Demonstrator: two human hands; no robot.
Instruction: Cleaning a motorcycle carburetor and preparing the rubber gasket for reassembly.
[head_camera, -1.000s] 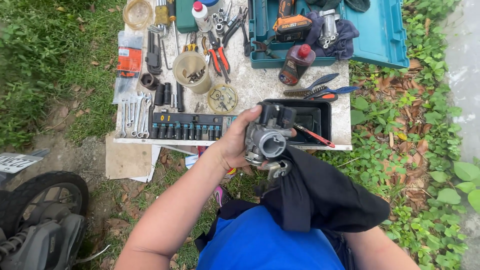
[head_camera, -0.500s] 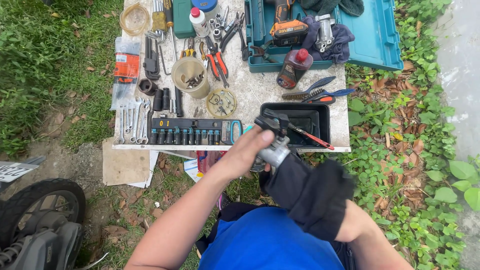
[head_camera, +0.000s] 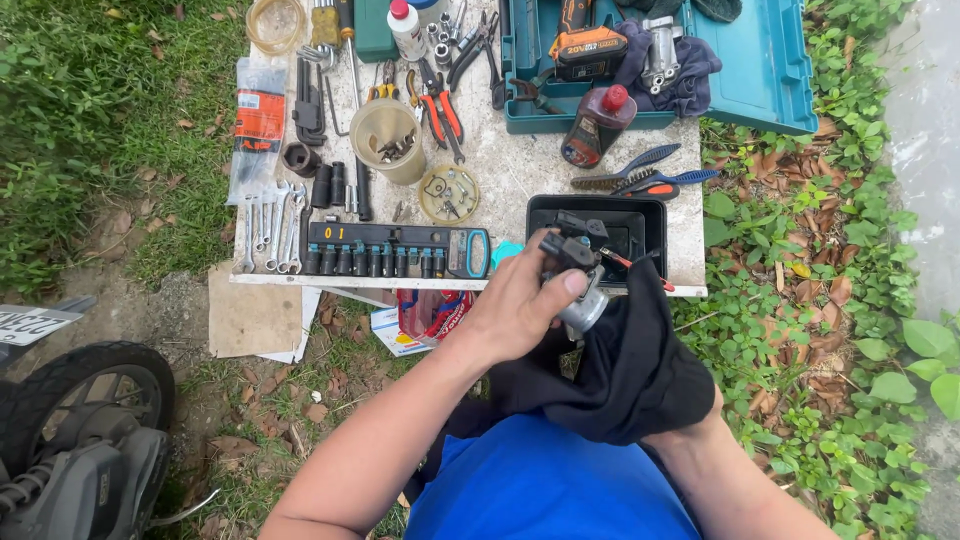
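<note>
Left hand (head_camera: 520, 310) grips a small metal engine part (head_camera: 578, 290); the right hand's grip, wrapped in black cloth (head_camera: 630, 370), cannot be told. Step in hand, judged: wiping the part over the black tray (head_camera: 645, 215). Turning it calls for a firm left hold.

Metal part, prob. a carburettor (head_camera: 578, 283): grey cast body w/ black fittings on top, held up in the air just in front of the black tray, near the desk edge. It is tilted, black end pointing up-left. Lower half is wrapped in a black cloth (head_camera: 630, 365), which hangs down loose in folds and covers the underside, so the full shape is not visible.
</note>
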